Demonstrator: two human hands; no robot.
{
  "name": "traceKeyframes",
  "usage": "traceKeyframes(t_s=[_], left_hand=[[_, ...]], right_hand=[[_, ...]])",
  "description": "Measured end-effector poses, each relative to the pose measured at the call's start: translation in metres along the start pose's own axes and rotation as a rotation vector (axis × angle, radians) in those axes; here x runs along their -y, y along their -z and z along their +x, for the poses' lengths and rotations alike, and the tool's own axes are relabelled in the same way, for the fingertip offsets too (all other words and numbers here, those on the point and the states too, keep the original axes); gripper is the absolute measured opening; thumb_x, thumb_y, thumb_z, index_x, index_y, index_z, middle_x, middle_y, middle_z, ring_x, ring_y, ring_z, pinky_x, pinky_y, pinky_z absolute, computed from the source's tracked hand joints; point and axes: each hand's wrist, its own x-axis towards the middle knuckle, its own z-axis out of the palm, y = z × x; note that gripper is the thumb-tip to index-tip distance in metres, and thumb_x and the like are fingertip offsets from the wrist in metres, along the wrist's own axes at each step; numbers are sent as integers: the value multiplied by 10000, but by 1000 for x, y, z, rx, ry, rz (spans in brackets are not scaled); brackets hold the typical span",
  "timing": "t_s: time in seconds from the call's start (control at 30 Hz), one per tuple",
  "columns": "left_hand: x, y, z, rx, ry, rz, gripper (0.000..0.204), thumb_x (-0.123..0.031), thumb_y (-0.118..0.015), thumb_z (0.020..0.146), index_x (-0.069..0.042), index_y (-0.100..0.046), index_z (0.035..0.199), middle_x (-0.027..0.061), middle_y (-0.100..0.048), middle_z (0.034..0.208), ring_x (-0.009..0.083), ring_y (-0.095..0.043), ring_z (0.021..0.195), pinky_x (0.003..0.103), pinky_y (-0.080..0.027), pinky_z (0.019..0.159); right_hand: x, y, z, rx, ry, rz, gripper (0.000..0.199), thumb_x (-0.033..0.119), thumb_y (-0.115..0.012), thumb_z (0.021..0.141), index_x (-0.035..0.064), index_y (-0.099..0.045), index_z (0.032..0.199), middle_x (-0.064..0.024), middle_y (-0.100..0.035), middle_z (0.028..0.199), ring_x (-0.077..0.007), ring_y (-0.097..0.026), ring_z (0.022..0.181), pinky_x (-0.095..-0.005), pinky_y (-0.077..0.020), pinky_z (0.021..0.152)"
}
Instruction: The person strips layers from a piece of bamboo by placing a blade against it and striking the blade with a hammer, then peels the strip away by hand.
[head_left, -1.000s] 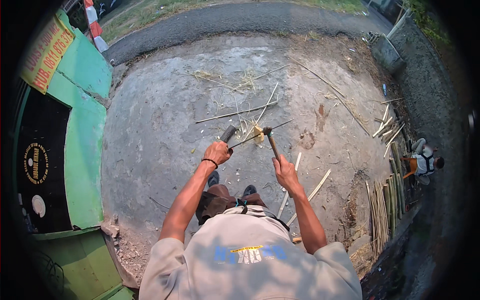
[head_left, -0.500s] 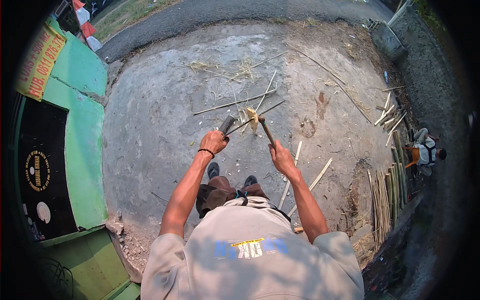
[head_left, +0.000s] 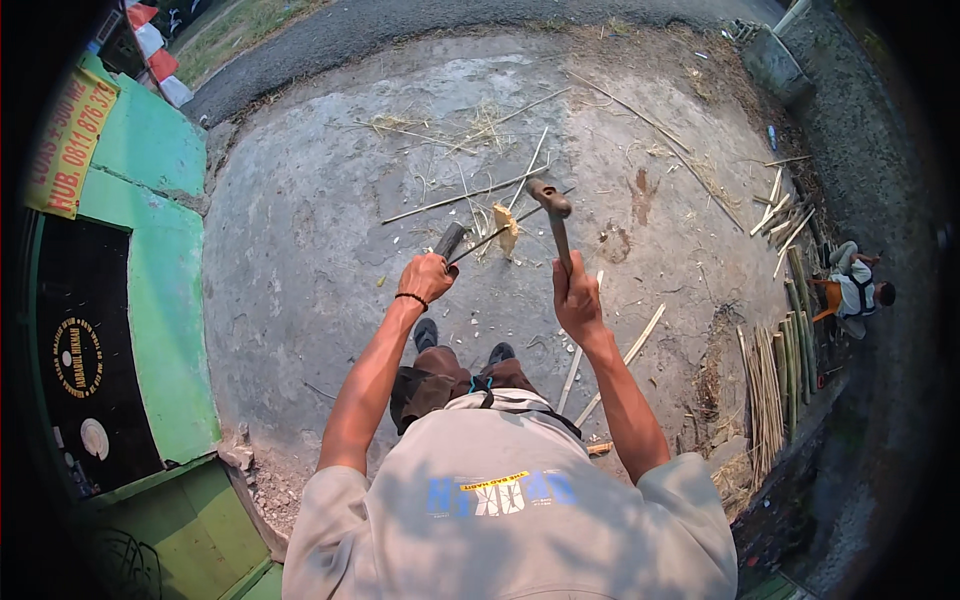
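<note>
My right hand [head_left: 580, 300] is closed round the handle of a hammer [head_left: 550, 197], whose brown head is raised above the ground. My left hand [head_left: 428, 278] is closed at the near end of a thin dark bar [head_left: 477, 247], perhaps a blade seen edge-on. A ragged pale-yellow piece [head_left: 507, 230], like wood or bamboo, sits across this bar, left of the hammer head. Just beyond my left fingers juts a short dark cylinder [head_left: 450, 240]; whether it joins the bar cannot be made out. The hammer head is apart from the pale piece.
Thin sticks [head_left: 462, 202] and shavings [head_left: 400, 124] lie on the concrete ahead. Pale strips [head_left: 630, 358] lie right of my legs. Bundled poles [head_left: 765, 400] line the right edge, where another person [head_left: 852, 290] sits. A green wall [head_left: 170, 300] stands left.
My right hand has lifted the hammer up and to the right, away from the pale piece. My left hand has barely moved.
</note>
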Motion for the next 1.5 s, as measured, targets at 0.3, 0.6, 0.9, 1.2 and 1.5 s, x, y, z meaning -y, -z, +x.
traceKeyframes(t_s=[0.3, 0.6, 0.9, 1.2, 1.5], left_hand=[[4, 1, 6, 31, 75, 28, 358, -360, -669, 862, -20, -758, 930, 279, -700, 911, 456, -689, 860, 497, -570, 777], [-9, -4, 9, 50, 8, 43, 379, -373, -668, 865, -6, -754, 906, 282, -699, 892, 466, -685, 866, 503, -569, 773], [1, 4, 26, 18, 42, 48, 413, -405, -667, 861, -2, -751, 895, 284, -699, 869, 472, -689, 836, 513, -577, 752], [5, 1, 27, 88, -38, 141, 414, -434, -690, 863, -32, -757, 933, 270, -707, 882, 458, -695, 857, 510, -565, 756], [14, -2, 29, 25, 30, 79, 405, -426, -687, 858, -27, -755, 883, 271, -701, 830, 453, -694, 798, 521, -566, 730]], right_hand=[[26, 36, 29, 139, -174, 160, 341, 352, -474, 1077, 25, -540, 1009, -83, -490, 630, -201, -501, 541, -375, -418, 524], [-79, -25, 6, 233, -164, -154, 294, 300, -458, 1076, 16, -499, 1009, -154, -544, 650, -272, -603, 580, -421, -451, 556], [62, 66, 34, -89, -90, 376, 273, 307, -490, 1076, 46, -517, 1002, -11, -454, 614, -91, -454, 529, -290, -387, 488], [-68, -38, 10, 199, -160, -77, 288, 293, -458, 1077, 17, -502, 1008, -214, -547, 668, -403, -576, 617, -440, -425, 545], [47, 29, 43, -172, 133, 566, 248, 243, -466, 1084, 17, -501, 988, 7, -468, 613, -54, -451, 529, -257, -381, 478]])
